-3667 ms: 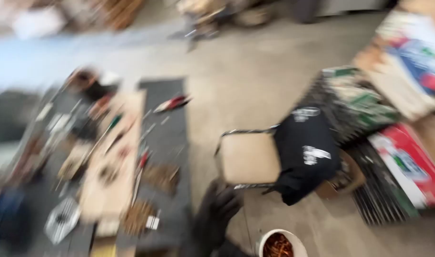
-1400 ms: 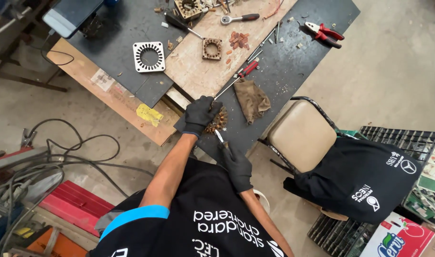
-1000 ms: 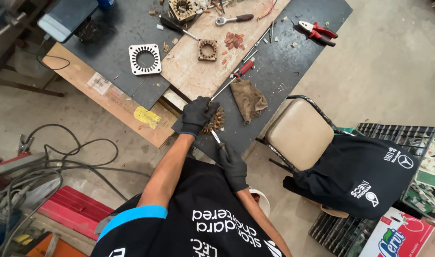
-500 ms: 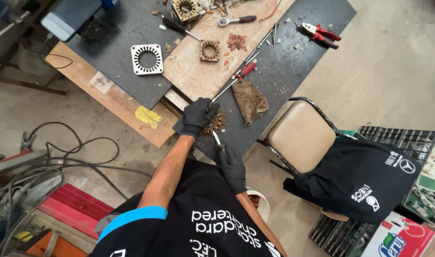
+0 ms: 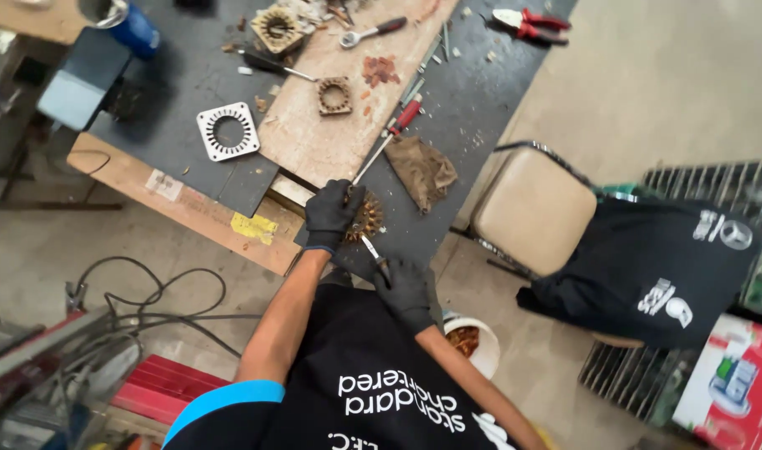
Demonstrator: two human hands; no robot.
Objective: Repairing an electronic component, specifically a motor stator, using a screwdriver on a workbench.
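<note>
Barely anything moved: left hand (image 5: 331, 215) still clamps the copper-wound stator (image 5: 366, 218) at the desk's (image 5: 472, 108) 6 o'clock edge; right grip (image 5: 406, 287) pinches a thin pick (image 5: 371, 248). Pry gently, keep it braced.

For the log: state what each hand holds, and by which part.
Left hand grips the copper-wound stator by its side. Right hand holds a thin tool by its handle end.

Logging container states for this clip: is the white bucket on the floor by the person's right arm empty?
Not empty. The white bucket holds reddish-brown, copper-coloured scrap, visible inside its rim beside the right hand.
</note>
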